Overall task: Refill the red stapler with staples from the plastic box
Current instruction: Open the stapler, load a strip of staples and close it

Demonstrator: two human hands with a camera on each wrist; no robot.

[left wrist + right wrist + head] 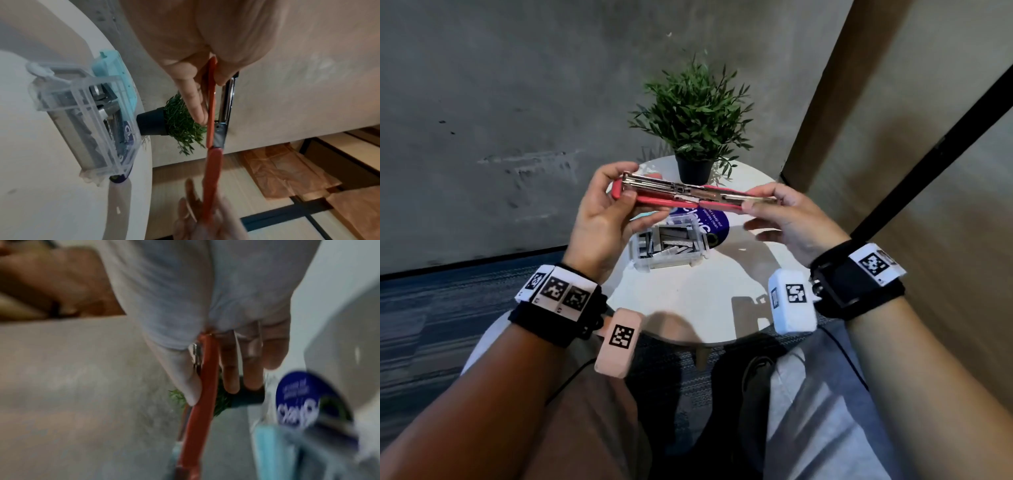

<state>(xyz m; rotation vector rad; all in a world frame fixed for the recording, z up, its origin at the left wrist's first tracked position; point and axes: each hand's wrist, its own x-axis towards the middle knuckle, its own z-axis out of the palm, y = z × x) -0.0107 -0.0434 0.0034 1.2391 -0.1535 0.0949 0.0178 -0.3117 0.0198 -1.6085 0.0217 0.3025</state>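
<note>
A: Red stapler [681,197], where? Hands?
B: Swung open flat, held level above the round table [688,308]. Left hand [599,219] grips its left end, right hand [787,219] pinches the right end.
A: Plastic box [669,248]?
B: Open on the table below, staples [671,240] inside. Potted plant [693,113] behind.
A: Anything only on the wrists?
B: Left wrist view shows a light-blue lid [115,78] behind the box. Right wrist's blurry: blue sticker [296,402].

Left hand [205,48] gripped the opened stapler [211,113]; the clear box [86,113] of staples sat on the table [41,194], plant [180,126] behind.
</note>
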